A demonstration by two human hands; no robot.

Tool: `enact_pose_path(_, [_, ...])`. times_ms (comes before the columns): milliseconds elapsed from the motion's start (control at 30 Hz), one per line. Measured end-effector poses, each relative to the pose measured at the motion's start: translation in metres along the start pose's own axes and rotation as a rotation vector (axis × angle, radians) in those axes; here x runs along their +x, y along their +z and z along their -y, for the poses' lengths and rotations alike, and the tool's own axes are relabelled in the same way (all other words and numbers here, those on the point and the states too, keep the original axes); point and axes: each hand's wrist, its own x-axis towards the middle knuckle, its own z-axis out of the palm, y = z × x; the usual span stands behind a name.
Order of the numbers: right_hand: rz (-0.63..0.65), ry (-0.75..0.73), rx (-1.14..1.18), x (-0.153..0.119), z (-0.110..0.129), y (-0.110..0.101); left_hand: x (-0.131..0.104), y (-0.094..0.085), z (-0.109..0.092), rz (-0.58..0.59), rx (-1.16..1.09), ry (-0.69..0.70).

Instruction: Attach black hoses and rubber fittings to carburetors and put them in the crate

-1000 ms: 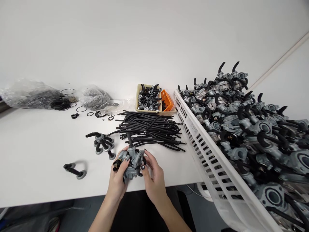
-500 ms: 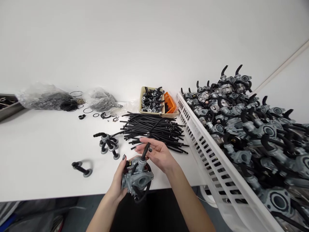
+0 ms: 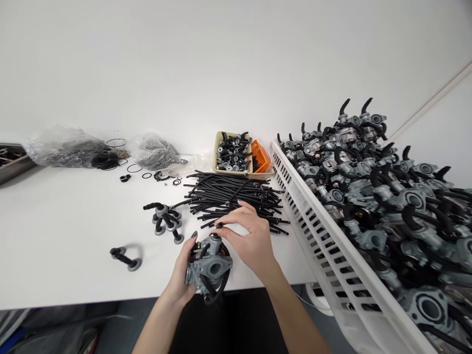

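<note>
Above the table's front edge, my left hand (image 3: 181, 275) is wrapped round the left side of a grey metal carburetor (image 3: 212, 268), its thumb up along the body. Black hoses (image 3: 220, 290) loop beneath the carburetor, and its round flange faces me. My right hand (image 3: 250, 236) pinches the black rubber elbow (image 3: 219, 225) on the carburetor's top between thumb and index finger; the fingers partly hide it. The other fingers of that hand are curved above. Left of the carburetor stand several caps with rubber elbows (image 3: 169, 221), and one more such cap (image 3: 127, 259) lies apart.
Behind my right hand lies a pile of black hoses (image 3: 228, 194). At the back are a cream bin (image 3: 216, 160) of caps and an orange basket (image 3: 261, 155). A white crate (image 3: 324, 226) heaped with carburetors (image 3: 368, 191) stands right. Plastic bags (image 3: 66, 147) and rubber rings (image 3: 146, 175) lie back left.
My right hand has turned, its fingers now arching over the carburetor's top and pinching the rubber elbow. The elbow, upright before, is now mostly covered. My left hand keeps its hold on the carburetor.
</note>
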Motion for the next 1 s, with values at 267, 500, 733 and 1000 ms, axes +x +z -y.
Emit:
enact_pose_path(267, [0.087,0.04,0.038,-0.005,-0.002,-0.004,-0.001,0.001,-0.002,-0.013,-0.01,-0.002])
enact_pose_path(500, [0.284,0.277,0.301,-0.009,-0.016,-0.006,0.002,-0.001,-0.003,0.075,0.096,-0.018])
enact_pose_path(733, [0.213,0.251,0.263,-0.01,-0.018,0.002,0.003,-0.003,-0.001,0.017,0.02,0.019])
enact_pose_path(1000, [0.231,0.244,0.221,-0.01,-0.017,-0.002,0.011,-0.011,0.006,0.029,-0.005,0.084])
